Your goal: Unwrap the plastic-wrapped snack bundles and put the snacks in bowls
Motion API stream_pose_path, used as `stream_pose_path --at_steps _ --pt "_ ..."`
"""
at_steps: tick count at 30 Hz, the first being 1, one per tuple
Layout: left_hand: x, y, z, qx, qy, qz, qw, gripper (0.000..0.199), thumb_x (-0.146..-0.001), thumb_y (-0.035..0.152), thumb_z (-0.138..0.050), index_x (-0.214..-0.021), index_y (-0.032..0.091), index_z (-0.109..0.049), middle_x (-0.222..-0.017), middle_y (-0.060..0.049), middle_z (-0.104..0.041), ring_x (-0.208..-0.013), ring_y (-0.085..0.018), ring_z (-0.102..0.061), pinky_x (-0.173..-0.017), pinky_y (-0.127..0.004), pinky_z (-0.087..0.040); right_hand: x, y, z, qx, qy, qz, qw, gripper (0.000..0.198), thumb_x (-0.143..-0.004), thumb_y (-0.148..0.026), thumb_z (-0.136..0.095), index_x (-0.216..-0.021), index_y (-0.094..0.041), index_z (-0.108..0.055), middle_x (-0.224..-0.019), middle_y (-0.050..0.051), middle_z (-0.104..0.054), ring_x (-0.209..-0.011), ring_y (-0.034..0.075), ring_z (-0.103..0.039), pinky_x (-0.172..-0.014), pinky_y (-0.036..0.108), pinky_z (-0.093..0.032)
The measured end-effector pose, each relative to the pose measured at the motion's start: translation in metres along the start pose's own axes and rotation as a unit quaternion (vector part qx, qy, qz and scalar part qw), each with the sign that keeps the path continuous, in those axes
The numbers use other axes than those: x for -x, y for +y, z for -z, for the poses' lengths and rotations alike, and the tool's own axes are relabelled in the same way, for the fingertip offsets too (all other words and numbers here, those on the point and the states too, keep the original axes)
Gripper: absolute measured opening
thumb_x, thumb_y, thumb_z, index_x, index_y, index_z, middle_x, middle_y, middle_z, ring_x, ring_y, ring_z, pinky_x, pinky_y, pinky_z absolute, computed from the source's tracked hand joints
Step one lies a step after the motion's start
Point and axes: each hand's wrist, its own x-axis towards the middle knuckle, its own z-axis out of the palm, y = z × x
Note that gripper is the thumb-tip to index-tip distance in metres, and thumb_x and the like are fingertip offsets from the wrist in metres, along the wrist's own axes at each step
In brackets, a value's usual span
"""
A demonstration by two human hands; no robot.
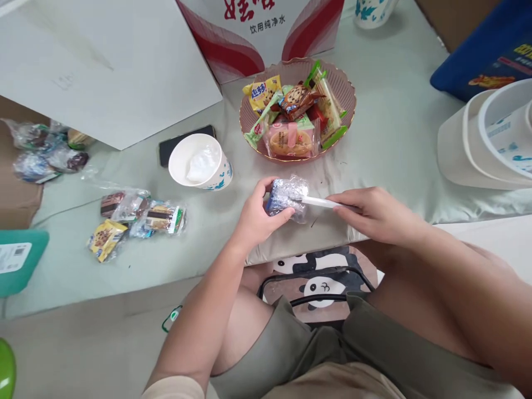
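My left hand (266, 213) is closed around a small packet in crinkled clear plastic (288, 191) with some blue on it, near the table's front edge. From the right, my right hand (369, 213) grips a slim white stick-like tool (320, 202). Its far tip touches or overlaps the plastic; whether it goes inside, I cannot tell. Just beyond both hands stands a pink ribbed bowl (347, 97) of wrapped snacks, among them a packaged cake (291, 141). A white paper cup (224, 174) with crumpled clear plastic inside is left of the packet.
Several bagged snacks (160, 216) lie on the left, with another group (50, 149) farther off. A dark phone (187, 141) lies behind the cup. White and red boxes (103, 61) stand at the back. Nested white bins (461, 144) are on the right, a teal box (20, 260) on the left.
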Motion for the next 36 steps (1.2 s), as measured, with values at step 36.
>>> stream_pose_path --at_steps 36 --pt "0.001 0.004 0.012 -0.204 -0.001 -0.147 0.968 0.045 -0.079 0.019 -0.067 -0.124 0.020 -0.061 -0.136 -0.012 -0.065 -0.128 -0.026 -0.063 -0.112 -0.043 -0.051 -0.001 0.044 0.000 0.171 0.216 0.019 0.961 0.026 -0.087 -0.015 -0.053 -0.079 -0.023 -0.076 -0.110 0.013 -0.071 -0.107 0.033 -0.064 -0.093 0.054 -0.050"
